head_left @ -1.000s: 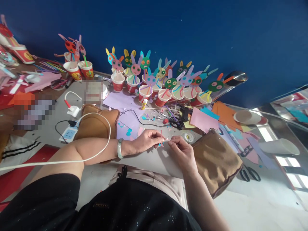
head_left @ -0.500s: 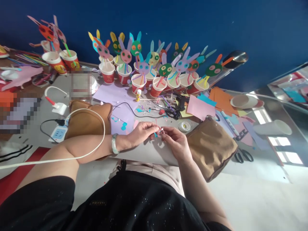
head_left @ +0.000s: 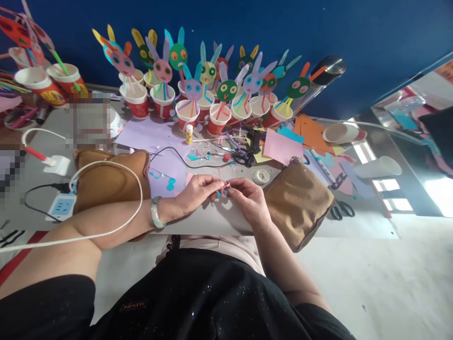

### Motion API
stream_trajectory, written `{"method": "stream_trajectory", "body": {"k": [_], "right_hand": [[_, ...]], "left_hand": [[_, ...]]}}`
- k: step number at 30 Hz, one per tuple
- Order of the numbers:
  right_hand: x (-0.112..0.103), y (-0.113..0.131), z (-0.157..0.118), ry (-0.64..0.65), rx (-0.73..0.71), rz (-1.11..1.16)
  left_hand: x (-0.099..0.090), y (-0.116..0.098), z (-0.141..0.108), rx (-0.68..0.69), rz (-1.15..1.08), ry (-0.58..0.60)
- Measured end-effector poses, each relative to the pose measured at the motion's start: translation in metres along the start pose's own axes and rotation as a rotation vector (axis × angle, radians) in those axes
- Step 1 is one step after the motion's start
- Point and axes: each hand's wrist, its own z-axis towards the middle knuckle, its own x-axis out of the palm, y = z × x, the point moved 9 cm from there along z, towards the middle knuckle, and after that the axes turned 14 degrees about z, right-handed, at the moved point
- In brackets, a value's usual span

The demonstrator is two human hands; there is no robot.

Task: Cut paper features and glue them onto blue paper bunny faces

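My left hand (head_left: 201,192), with a pale bangle (head_left: 156,215) at its wrist, is closed in a pinch in front of me. Close against it, fingertips almost touching, my right hand (head_left: 250,202) pinches too. Between them is a small pink and blue paper piece (head_left: 223,191), partly covered by the fingers. Both hands are just above the near edge of the grey table (head_left: 198,217). Beyond them lie purple paper (head_left: 177,172) with blue paper scraps (head_left: 171,183) and a roll of clear tape (head_left: 261,176).
Paper cups (head_left: 188,115) with paper rabbit heads on sticks stand along the blue wall. Brown cushions (head_left: 109,182) flank my hands, the right one a brown pouch (head_left: 300,200). A glue stick (head_left: 189,134), black scissors (head_left: 342,210), coloured paper (head_left: 283,146) and a white cable (head_left: 140,189) lie around.
The camera view has swung right, so the table's things appear further left. My hands stay together, and the small paper piece between the fingertips has turned slightly.
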Motion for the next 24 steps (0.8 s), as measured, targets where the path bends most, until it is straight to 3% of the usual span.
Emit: {"method": "stream_trajectory", "body": {"k": [7,12,21,24], "right_hand": [[0.005,0.027,-0.008,-0.055,-0.289,-0.362],[0.016,0.045,-0.017,-0.025,-0.44,-0.554],[0.032,0.053,-0.03,0.065,-0.641,-0.811],[0.029,0.061,-0.03,0.023,-0.718,-0.917]], "left_hand": [[0.004,-0.001,0.002,0.003,-0.057,0.033],[0.005,-0.002,0.001,0.014,-0.063,0.036],[0.007,-0.003,0.0,0.084,-0.018,0.057],[0.01,0.0,-0.002,0.079,-0.009,0.072]]}}
